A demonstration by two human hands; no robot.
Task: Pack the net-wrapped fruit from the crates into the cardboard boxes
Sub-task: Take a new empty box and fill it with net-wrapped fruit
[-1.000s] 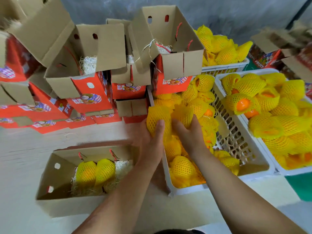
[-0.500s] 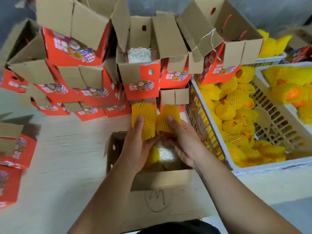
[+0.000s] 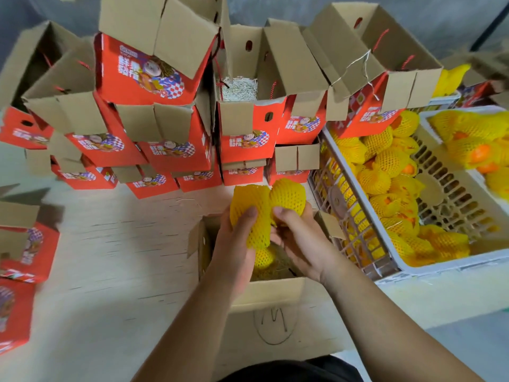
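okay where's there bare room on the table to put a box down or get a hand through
Bare table lies left of the open box, bordered behind by the stacked red boxes and at far left by more red boxes. Crowded: right of it the white crate sits close, and both hands hold fruit above the open box.

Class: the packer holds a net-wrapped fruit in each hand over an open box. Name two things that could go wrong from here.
1. The left hand and right hand each hold a net-wrapped fruit over the open box; one might slip and bruise.
2. A fruit already in the box could get squashed when these are pushed in.
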